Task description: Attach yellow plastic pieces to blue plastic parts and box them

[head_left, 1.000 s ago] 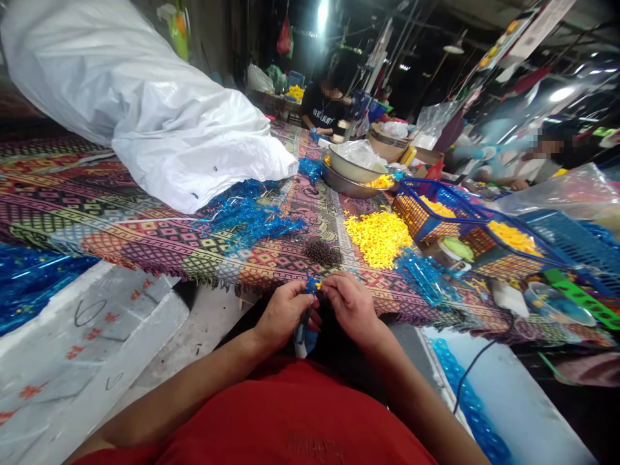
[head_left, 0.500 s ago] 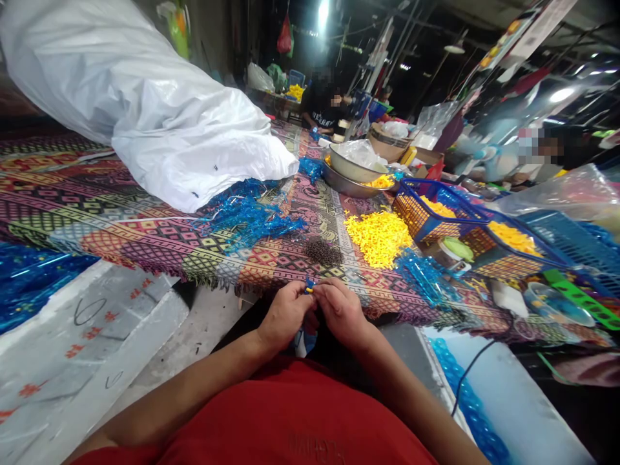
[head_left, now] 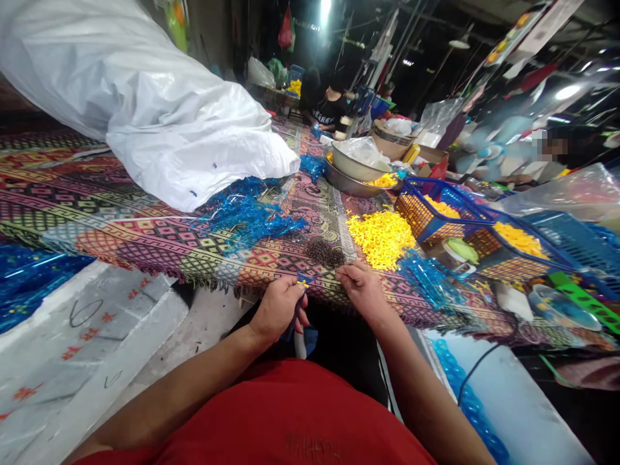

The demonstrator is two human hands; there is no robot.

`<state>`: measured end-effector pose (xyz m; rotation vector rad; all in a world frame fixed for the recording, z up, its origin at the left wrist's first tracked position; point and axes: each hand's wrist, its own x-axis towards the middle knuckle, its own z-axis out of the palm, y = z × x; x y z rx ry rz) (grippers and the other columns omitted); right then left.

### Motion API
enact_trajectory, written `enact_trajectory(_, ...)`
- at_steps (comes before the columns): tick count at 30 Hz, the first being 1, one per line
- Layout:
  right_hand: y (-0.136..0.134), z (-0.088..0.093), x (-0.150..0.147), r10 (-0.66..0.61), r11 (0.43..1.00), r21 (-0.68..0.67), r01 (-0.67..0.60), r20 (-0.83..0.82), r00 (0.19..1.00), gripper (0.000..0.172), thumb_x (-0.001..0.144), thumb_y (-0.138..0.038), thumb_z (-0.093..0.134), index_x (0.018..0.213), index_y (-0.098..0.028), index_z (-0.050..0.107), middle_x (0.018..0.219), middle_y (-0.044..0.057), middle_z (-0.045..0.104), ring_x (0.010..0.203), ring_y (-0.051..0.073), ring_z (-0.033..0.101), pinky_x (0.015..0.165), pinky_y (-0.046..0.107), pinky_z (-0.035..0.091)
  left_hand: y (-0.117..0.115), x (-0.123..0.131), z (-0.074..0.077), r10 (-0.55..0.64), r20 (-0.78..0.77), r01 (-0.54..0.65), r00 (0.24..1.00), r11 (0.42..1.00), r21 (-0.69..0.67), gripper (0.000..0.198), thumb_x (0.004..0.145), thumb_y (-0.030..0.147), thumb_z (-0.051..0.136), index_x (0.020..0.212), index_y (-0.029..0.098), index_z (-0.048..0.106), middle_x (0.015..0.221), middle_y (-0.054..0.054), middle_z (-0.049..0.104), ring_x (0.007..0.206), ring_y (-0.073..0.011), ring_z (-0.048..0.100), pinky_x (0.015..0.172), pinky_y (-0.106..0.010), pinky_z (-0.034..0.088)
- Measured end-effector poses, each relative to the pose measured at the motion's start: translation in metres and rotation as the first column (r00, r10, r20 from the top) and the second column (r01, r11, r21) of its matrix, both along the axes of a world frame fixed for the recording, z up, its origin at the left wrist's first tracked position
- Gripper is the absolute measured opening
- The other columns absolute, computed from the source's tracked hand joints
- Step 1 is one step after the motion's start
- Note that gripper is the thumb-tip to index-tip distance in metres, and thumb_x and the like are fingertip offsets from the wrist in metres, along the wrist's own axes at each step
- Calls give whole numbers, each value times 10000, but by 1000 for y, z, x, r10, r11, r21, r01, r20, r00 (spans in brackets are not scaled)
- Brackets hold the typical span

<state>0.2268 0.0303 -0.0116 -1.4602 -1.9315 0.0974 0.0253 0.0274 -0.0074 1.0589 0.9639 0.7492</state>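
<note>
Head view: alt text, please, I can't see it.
The left hand pinches a small yellow piece near the edge of a patterned cloth. The right hand, apart from it, is near a dark pile and a yellow heap.

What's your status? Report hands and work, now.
Left hand pinching small yellow piece. Right hand apart, near dark pile; grip unclear. Yellow pile beyond right hand.
</note>
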Motion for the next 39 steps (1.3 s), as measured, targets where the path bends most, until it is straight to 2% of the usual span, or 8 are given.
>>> enact_trajectory(8, 9, -8, -19, 63, 998, -36, -54, 330, 942, 195, 872, -226, 479, 941, -197, 659, 815, 71, 589, 774, 183, 519, 673, 299, 438, 6, -1, -5, 34, 2, -34, 999, 999, 25, 153, 794, 285, 412, 698, 170, 438, 501, 33, 517, 335, -121, 530, 279, -189, 377)
enact_trajectory(12, 13, -6, -25, 86, 996, -41, -76, 358, 930, 189, 868, -205, 472, 833, -191, 657, 794, 72, 590, 765, 187, 502, 662, 302, 424, 7, -2, -4, 38, 4, -38, 999, 998, 46, 138, 797, 279, 406, 712, 172, 426, 546, 33, 519, 354, -125, 546, 276, -194, 385)
enact_trajectory(15, 12, -6, -24, 92, 995, -54, -85, 142, 986, 185, 870, -214, 463, 830, -167, 638, 796, 77, 607, 782, 190, 527, 691, 318, 438, 6, -2, -3, 39, -2, -38, 999, 998, 53, 138, 799, 277, 404, 711, 172, 426, 552, 35, 510, 358, -127, 546, 271, -199, 385)
enact_trajectory(18, 7, -4, -24, 57, 981, -163, -103, -261, 964, 143, 840, -262, 521, 823, -174, 632, 730, 37, 620, 700, 162, 565, 652, 296, 456, 5, -2, -3, 41, -17, -40, 999, 997, 65, 140, 802, 273, 396, 709, 174, 430, 552, 37, 506, 355, -123, 540, 268, -201, 385)
enact_trajectory(22, -3, -2, -33, -52, 925, -296, -239, -719, 693, 119, 758, -295, 625, 804, -186, 637, 615, -14, 613, 567, 128, 564, 560, 262, 461, 3, -1, -3, 24, -62, -17, 998, 994, 109, 158, 808, 271, 382, 709, 170, 452, 552, 31, 513, 365, -122, 546, 273, -194, 382)
enact_trajectory(24, -7, -2, -38, -94, 903, -313, -295, -814, 574, 120, 708, -276, 674, 781, -184, 650, 612, -15, 624, 552, 123, 567, 541, 253, 461, 1, -1, -2, 14, -81, -3, 997, 991, 133, 167, 813, 279, 378, 719, 168, 462, 559, 29, 517, 366, -118, 544, 274, -190, 377)
enact_trajectory(27, -11, -1, -43, -123, 886, -329, -327, -846, 518, 134, 657, -247, 717, 769, -187, 672, 636, -8, 642, 580, 127, 585, 556, 251, 468, 0, -1, -2, 15, -114, 4, 993, 986, 164, 164, 817, 281, 373, 743, 170, 468, 590, 29, 524, 370, -111, 542, 279, -188, 378)
enact_trajectory(39, -20, 9, -44, 96, 952, -172, -253, -617, 781, 26, 709, -206, 682, 734, -211, 680, 715, 7, 630, 687, 137, 573, 635, 260, 461, -3, -2, -7, 91, -357, 77, 930, 900, 428, 176, 843, 260, 380, 707, 181, 458, 548, 24, 511, 409, -94, 504, 397, -191, 347)
